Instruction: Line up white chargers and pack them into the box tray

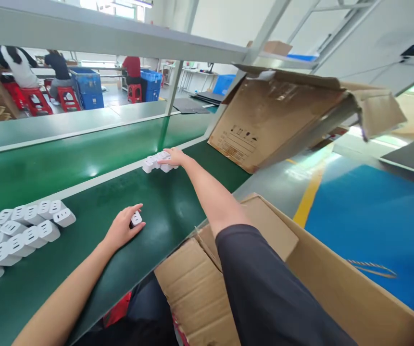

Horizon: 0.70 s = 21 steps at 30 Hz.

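Between the thumb and fingers of my left hand (123, 227) is a white charger (136, 218) with slots on its face, low over the green table (102, 198). My right hand (173, 157) reaches to the table's far edge and lies over a small cluster of white chargers (150, 164); its fingers partly cover them, and whether it grips one I cannot tell. On the left, several more white chargers (19, 242) stand close together in rows, their slotted faces up.
A tilted cardboard box (275, 117) stands at the table's right end. An open cardboard box (322, 269) is beside me at the right, under my right arm. A shelf frame (113, 33) crosses above. People on red stools (69, 98) sit beyond, near blue crates (87, 89).
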Motion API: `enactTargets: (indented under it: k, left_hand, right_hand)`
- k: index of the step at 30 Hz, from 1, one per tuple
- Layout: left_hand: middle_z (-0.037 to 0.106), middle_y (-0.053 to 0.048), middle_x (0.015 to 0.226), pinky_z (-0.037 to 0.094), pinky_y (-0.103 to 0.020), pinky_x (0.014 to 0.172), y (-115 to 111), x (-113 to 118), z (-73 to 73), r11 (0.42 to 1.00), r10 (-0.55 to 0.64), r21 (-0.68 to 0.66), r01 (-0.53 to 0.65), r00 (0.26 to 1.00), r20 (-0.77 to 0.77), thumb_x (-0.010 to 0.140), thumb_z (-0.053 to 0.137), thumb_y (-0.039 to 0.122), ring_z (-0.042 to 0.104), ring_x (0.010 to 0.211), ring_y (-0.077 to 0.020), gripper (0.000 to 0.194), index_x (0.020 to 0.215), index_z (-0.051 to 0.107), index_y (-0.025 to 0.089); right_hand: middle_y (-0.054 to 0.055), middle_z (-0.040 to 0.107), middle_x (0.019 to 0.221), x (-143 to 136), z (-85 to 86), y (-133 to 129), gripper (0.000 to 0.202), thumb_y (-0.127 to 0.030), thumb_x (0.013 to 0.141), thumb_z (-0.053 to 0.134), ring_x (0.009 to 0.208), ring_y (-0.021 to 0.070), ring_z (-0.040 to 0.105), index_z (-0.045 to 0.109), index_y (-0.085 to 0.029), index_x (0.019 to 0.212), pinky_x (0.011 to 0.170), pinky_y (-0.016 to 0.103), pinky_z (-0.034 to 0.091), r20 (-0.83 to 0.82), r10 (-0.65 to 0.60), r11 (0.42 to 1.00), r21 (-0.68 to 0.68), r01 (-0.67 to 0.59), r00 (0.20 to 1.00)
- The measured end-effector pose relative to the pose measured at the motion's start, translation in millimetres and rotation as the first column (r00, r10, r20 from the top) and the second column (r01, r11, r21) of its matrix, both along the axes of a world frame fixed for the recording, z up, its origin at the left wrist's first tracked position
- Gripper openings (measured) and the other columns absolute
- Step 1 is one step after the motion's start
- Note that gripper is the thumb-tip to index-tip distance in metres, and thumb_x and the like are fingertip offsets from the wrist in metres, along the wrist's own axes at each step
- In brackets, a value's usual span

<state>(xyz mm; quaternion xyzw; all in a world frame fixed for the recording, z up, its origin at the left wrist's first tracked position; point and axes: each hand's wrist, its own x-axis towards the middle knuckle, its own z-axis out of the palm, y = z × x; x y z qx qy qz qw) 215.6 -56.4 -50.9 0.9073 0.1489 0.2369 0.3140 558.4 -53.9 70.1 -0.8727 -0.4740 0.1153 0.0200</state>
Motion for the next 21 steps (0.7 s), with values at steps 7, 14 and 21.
enactTargets:
  k: [7,14,21]
  left_hand:
    - [0.065,-0.008,0.116,0.052,-0.042,0.095,0,4,-2.2,0.991,0.09,-0.102,-0.087,0.996,0.023,0.089,0.059,0.028,0.063,0.104,-0.0222,0.049,0.137,0.048,0.025]
    - [0.061,-0.012,0.129,0.047,-0.047,0.105,8,1,3.5,0.946,0.322,-0.012,-0.323,0.94,0.113,0.089,0.058,0.022,0.055,0.122,-0.0269,0.045,0.133,0.052,0.021]
    - [0.055,-0.014,0.141,0.052,-0.044,0.1,4,-27,13.4,0.895,0.441,-0.074,-0.441,0.897,-0.008,0.086,0.061,0.023,0.057,0.125,-0.0285,0.072,0.151,0.03,0.02]
  right_hand:
    - [0.02,0.039,0.152,-1,-27.3,70,0.087,-0.084,0.086,0.024,0.142,0.0449,0.028,0.046,-0.027,0.148,0.106,0.067,0.032,0.019,-0.017,0.995,-0.096,0.019,1.0]
    - [0.013,0.042,0.152,-78,-36.7,55,0.078,-0.084,0.085,0.028,0.143,0.0427,0.026,0.055,-0.034,0.139,0.108,0.072,0.024,0.027,0.208,0.971,-0.129,-0.203,0.978]
    - [0.015,0.049,0.144,-181,-41.1,-8,0.069,-0.077,0.091,0.031,0.139,0.0386,0.032,0.055,-0.032,0.138,0.107,0.068,0.029,0.006,0.368,0.926,-0.093,-0.366,0.93]
